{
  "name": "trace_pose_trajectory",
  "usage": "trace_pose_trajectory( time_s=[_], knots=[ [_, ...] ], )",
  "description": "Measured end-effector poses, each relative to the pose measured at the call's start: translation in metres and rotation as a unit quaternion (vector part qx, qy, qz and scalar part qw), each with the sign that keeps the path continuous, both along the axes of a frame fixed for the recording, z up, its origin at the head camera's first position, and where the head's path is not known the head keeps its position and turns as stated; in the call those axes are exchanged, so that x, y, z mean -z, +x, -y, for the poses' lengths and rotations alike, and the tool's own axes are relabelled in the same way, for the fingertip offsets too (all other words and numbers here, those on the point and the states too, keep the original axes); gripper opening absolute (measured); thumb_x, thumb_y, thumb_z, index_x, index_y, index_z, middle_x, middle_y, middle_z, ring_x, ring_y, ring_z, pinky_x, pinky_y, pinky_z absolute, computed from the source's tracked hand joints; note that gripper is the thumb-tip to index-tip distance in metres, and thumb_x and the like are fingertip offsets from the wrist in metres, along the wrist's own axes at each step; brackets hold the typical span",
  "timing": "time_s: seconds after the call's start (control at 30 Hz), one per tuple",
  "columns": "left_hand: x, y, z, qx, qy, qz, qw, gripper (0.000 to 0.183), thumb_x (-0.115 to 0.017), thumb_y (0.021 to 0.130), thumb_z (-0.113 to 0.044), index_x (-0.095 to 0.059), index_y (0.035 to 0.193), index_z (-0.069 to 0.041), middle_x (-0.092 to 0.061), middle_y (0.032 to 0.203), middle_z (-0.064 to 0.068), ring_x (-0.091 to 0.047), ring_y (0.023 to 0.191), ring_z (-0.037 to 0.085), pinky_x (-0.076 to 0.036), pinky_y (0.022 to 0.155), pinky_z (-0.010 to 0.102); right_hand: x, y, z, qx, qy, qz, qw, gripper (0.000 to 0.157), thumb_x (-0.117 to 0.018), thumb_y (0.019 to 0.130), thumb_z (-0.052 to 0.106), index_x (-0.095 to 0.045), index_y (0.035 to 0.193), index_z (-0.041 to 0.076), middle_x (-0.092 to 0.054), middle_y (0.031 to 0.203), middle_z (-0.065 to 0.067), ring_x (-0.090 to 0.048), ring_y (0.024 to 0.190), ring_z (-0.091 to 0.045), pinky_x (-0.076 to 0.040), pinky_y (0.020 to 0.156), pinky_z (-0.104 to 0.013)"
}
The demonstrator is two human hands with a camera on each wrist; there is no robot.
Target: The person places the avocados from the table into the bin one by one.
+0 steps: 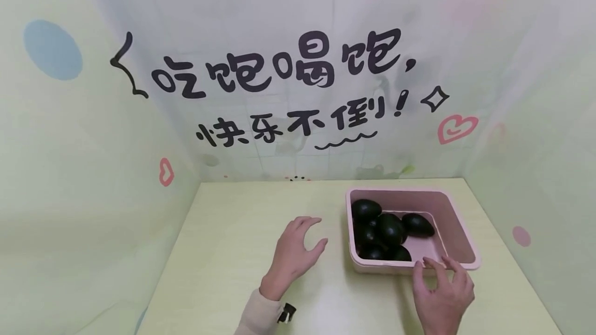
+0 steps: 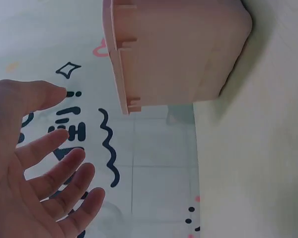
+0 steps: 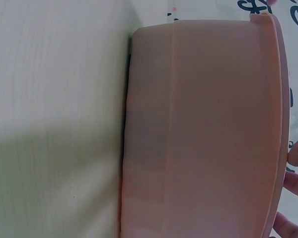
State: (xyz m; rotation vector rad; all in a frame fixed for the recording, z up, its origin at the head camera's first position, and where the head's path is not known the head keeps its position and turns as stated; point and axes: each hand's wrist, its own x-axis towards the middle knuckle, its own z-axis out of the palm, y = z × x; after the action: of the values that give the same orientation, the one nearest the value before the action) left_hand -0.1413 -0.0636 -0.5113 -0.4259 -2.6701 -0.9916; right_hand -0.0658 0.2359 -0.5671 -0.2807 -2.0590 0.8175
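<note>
A pink plastic bin (image 1: 396, 269) stands on the right side of the table. Inside it, mostly heaped at its left, lie several dark, glossy, egg-shaped avocados (image 1: 390, 229). My right hand (image 1: 442, 293) is at the bin's front rim, fingers bent loosely, tips at or just over the edge; the right wrist view shows its fingertips (image 3: 293, 183) beside the rim. Whether they touch it is hard to tell. Left of the bin, my left hand (image 1: 294, 252) hovers over the table, thumb and fingers spread apart, holding nothing. In the left wrist view its palm (image 2: 20, 198) faces the bin's side.
The pale, wood-grained table (image 1: 223, 252) extends to the left of the bin. Behind it hangs a light backdrop (image 1: 261, 164) with black lettering, and patterned side walls (image 1: 535, 169) enclose both sides. A black strap end (image 1: 287, 313) sticks out by the left sleeve (image 1: 261, 314).
</note>
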Motion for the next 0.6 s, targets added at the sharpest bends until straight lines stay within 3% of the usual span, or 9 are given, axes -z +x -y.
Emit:
trace_pose_trajectory(
  time_s=[0.13, 0.3, 0.43, 0.6],
  knots=[
    [0.007, 0.011, 0.015, -0.036, 0.006, -0.003, 0.9993, 0.043, -0.080, 0.093, -0.031, -0.073, 0.133, -0.019, -0.070, 0.132, 0.002, -0.065, 0.125, 0.026, -0.058, 0.097, 0.046, 0.000, 0.002, -0.001, -0.010, 0.017, 0.009, 1.000, 0.030, -0.070, 0.088, 0.025, -0.075, 0.095, -0.004, -0.061, 0.122, -0.035, -0.050, 0.112, -0.059, -0.031, 0.093, -0.065],
    [0.011, 0.022, 0.030, -0.068, -0.020, -0.050, 0.9962, 0.043, -0.083, 0.089, -0.028, -0.074, 0.129, -0.016, -0.068, 0.132, 0.004, -0.064, 0.123, 0.029, -0.058, 0.090, 0.047, -0.003, 0.001, -0.002, -0.032, 0.032, 0.006, 0.999, 0.031, -0.072, 0.088, 0.026, -0.076, 0.099, -0.002, -0.061, 0.128, -0.036, -0.051, 0.117, -0.060, -0.032, 0.096, -0.072],
    [0.014, 0.031, 0.044, -0.098, -0.033, -0.080, 0.9914, 0.045, -0.085, 0.086, -0.029, -0.075, 0.127, -0.015, -0.067, 0.132, 0.009, -0.063, 0.123, 0.033, -0.056, 0.090, 0.051, -0.006, 0.002, -0.004, -0.043, 0.051, 0.015, 0.998, 0.039, -0.071, 0.094, 0.036, -0.077, 0.111, 0.001, -0.058, 0.140, -0.035, -0.049, 0.127, -0.061, -0.033, 0.102, -0.078],
    [0.017, 0.046, 0.068, -0.116, -0.054, -0.051, 0.9904, 0.057, -0.087, 0.084, -0.040, -0.072, 0.133, -0.016, -0.062, 0.146, 0.012, -0.057, 0.135, 0.037, -0.050, 0.104, 0.059, -0.009, 0.005, -0.011, -0.061, 0.082, 0.059, 0.993, 0.062, -0.059, 0.102, 0.056, -0.070, 0.131, 0.002, -0.053, 0.152, -0.034, -0.042, 0.138, -0.064, -0.029, 0.111, -0.079]
  ],
)
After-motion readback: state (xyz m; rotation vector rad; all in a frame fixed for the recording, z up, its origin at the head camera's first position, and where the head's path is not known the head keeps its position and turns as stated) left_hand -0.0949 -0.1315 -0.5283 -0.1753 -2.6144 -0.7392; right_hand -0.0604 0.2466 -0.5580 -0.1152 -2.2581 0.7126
